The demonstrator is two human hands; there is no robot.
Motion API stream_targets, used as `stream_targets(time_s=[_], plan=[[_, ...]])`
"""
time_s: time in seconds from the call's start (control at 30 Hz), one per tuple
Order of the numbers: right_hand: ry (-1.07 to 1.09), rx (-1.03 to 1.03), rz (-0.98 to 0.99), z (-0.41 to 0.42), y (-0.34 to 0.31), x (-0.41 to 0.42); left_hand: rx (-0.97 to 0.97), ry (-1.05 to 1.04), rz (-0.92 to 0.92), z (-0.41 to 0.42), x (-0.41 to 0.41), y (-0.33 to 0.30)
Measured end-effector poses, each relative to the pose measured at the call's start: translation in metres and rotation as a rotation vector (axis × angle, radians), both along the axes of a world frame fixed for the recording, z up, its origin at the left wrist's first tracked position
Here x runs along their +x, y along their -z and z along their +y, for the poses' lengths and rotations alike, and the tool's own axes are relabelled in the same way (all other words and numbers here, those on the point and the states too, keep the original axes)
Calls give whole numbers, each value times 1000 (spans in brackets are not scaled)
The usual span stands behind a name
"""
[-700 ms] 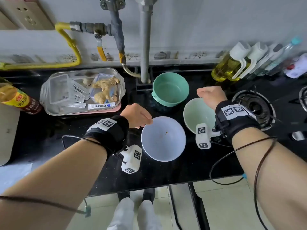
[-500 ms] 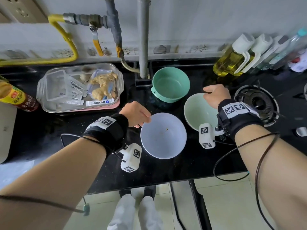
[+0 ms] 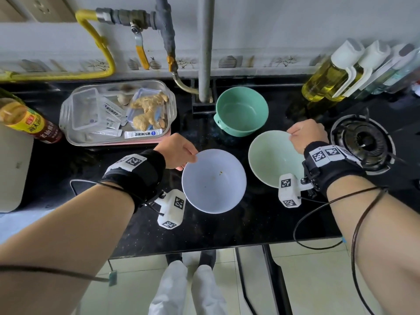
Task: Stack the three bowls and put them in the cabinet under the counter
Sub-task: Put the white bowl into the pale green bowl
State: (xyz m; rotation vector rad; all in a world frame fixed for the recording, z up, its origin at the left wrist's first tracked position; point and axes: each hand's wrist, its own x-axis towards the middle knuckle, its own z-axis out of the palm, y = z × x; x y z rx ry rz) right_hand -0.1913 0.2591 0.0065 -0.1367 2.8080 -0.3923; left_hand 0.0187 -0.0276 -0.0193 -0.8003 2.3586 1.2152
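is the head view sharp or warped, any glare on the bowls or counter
Head view: wide-angle bending curves the oil bottles at right and both forearms near the edges. The centre is sharp, specks readable in the white bowl. Light is soft and even, with only faint sheen on the black counter and the dark green bowl.

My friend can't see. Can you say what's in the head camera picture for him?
Two hands pinch bowl rims on a black counter: the left hand holds a white bowl, the right hand a pale green bowl. A teal bowl sits behind them.
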Motion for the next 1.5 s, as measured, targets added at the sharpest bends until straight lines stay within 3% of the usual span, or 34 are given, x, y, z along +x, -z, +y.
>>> stream_targets(time_s=[0.2, 0.43, 0.8, 1.0, 1.27, 1.33, 1.5], plan=[[-55, -160, -95, -18, -26, 0, -10, -99, 5, -29, 29, -2], [-117, -436, -291, -82, -43, 33, 117, -171, -29, -49, 61, -9], [-303, -310, -480, -139, -31, 74, 220, -239, 51, -63, 64, -16], [-321, -266, -546, -138, -26, 77, 294, -206, 36, -54, 59, -21], [-352, -246, -608, -139, -12, 72, 247, -87, -24, -56, 47, -14], [-286, -270, -628, -137, -9, 64, 239, -85, -30, -58, 43, -10], [149, -282, -769, -119, 3, 44, 270, -75, -56, -60, 40, -2]])
